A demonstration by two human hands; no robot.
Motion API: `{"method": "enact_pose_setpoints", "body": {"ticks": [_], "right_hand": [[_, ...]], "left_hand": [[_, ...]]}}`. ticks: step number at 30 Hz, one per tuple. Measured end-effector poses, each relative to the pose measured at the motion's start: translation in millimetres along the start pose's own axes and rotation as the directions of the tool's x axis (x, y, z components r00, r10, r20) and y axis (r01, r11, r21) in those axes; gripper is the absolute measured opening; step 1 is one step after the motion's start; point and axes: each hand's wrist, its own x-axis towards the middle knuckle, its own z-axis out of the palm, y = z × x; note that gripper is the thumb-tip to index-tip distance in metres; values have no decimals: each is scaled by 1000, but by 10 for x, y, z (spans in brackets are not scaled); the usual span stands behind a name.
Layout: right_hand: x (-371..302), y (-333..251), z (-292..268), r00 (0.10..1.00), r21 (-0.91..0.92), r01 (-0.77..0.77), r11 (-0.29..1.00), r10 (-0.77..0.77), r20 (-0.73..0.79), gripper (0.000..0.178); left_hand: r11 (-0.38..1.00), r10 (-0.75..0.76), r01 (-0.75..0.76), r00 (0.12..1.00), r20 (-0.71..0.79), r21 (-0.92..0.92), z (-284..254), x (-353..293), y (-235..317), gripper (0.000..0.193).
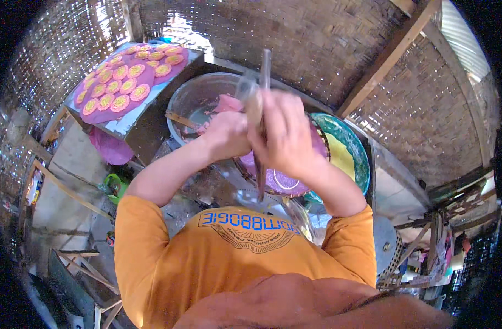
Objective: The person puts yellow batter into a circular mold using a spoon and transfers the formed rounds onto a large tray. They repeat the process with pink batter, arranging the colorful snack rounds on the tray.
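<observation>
While both hands meet above the metal bowl [199,96], the right hand [286,134] is wrapped tight around a long thin stick [262,115] that stands nearly upright, its top blurred. The left hand [229,134] is curled shut just beside it, touching the right; whether it grips the stick too I cannot tell. Pink dough [228,102] lies inside the bowl, behind the hands. To the right of the bowl sits a green round tray [356,151] with a yellow patch. To the left of the bowl, a purple sheet [125,82] carries rows of yellow-and-pink round cakes [120,103].
</observation>
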Motion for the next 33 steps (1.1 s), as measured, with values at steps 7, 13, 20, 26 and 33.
{"method": "enact_pose_setpoints", "body": {"ticks": [7, 13, 20, 26, 33], "right_hand": [[81, -171, -242, 920, 320, -322, 891, 216, 327, 46], [131, -9, -177, 750, 449, -658, 604, 478, 457, 55], [288, 331, -120, 607, 718, -489, 496, 784, -128, 44], [423, 202, 1069, 407, 915, -278, 292, 899, -163, 26], [21, 146, 2620, 675, 754, -654, -65, 399, 620, 53]], "left_hand": [[966, 125, -153, 982, 140, 211, -691, -192, 244, 18], [968, 60, -76, 996, 72, 238, -802, -519, -73, 19], [933, -172, 120, 977, -126, -339, -904, -1032, -1040, 36], [19, -276, -205, 940, -202, -979, -721, -1326, -1730, 30], [299, -492, -519, 635, -595, -801, -1392, -1876, -1963, 35]]}}
